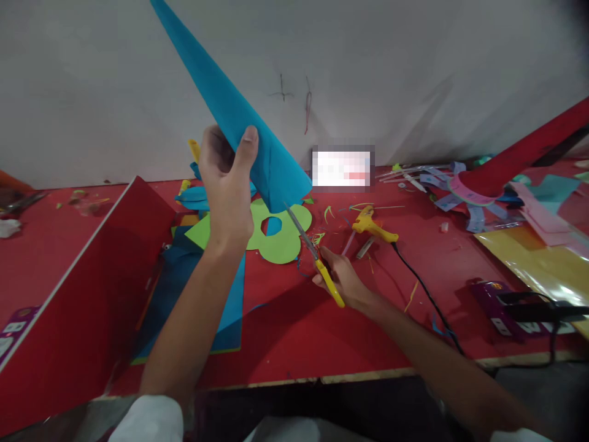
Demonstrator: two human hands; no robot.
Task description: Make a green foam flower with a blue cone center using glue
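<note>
"Which step?"
"Trimming, apparently: the left hand (227,191) grips the blue paper cone (230,110) above the tabletop (294,344); the right hand (344,276) grips scissors (322,271) at its wide end."
"Next?"
"Likely needs steady paper."

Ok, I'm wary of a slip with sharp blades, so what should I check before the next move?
1. Blue paper cone held: ok, gripped by the left hand.
2. Yellow-handled scissors in the right hand: ok.
3. Left hand away from the scissors' tips: ok, it grips farther up the cone.
4. Tips touching the paper: cannot tell; they show at the cone's wide end.
5. Glue gun hot: cannot tell.
6. Red table free of scraps: not ok, several lie about.
</note>
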